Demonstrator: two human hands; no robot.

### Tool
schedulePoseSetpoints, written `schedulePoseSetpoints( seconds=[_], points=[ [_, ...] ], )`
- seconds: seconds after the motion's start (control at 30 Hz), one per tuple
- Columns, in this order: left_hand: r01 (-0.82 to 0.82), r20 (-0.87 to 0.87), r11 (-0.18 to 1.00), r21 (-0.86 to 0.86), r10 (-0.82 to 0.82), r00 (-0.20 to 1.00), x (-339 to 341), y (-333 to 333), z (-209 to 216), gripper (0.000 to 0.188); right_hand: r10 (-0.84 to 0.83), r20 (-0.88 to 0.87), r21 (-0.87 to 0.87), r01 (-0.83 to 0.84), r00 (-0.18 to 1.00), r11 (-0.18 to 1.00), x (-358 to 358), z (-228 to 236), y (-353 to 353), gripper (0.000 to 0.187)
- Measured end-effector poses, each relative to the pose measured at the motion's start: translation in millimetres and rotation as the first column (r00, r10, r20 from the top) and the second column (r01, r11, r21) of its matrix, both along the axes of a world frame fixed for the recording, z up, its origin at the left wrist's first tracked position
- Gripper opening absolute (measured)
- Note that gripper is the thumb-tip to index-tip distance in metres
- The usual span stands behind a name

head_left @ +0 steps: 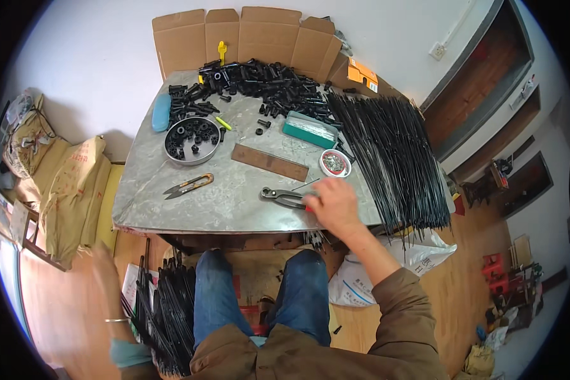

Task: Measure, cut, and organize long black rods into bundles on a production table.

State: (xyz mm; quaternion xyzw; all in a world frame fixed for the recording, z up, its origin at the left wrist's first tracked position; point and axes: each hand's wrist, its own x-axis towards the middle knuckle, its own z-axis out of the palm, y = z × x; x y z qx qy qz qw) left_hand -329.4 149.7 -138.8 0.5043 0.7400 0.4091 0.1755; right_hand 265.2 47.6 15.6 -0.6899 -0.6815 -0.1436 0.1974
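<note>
My right hand (335, 206) lies at the front edge of the grey metal table (171, 209), its fingers closed over the red handles of a pair of pliers (284, 197), whose jaws point left. A thin metal pin (305, 184) lies just above the pliers. A small white bowl (334, 163) of tiny parts stands behind the hand. My left hand (102, 269) is down at the lower left, blurred, beside a bundle of black rods (168, 310) standing by my left knee; what it holds cannot be made out.
A wide heap of long black rods (389, 149) covers the table's right side. Small black parts (259, 79) are piled at the back before a cardboard box (247, 35). A round tin (192, 140), snips (189, 185), brown strip (269, 162) and teal box (309, 130) lie between. Sacks (76, 190) stand at the left.
</note>
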Motion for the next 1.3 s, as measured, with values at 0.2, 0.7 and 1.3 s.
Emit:
schedulePoseSetpoints(
  seconds=[0.2,0.7,1.3],
  points=[
    [0.124,-0.214,0.929,-0.349,-0.208,0.955,49,-57,-189,0.041,-0.552,0.131,0.120,0.539,0.824,0.834,165,-3,11,0.031],
    [0.742,0.334,0.502,-0.444,-0.676,0.657,173,-45,-139,0.033,-0.571,-0.001,0.083,0.569,0.821,0.818,288,22,13,0.023],
    [0.942,0.738,-0.070,0.327,-0.603,-0.301,488,-87,254,0.053,-0.251,-0.414,0.140,0.333,0.875,0.932,110,183,-44,0.016]
  ],
)
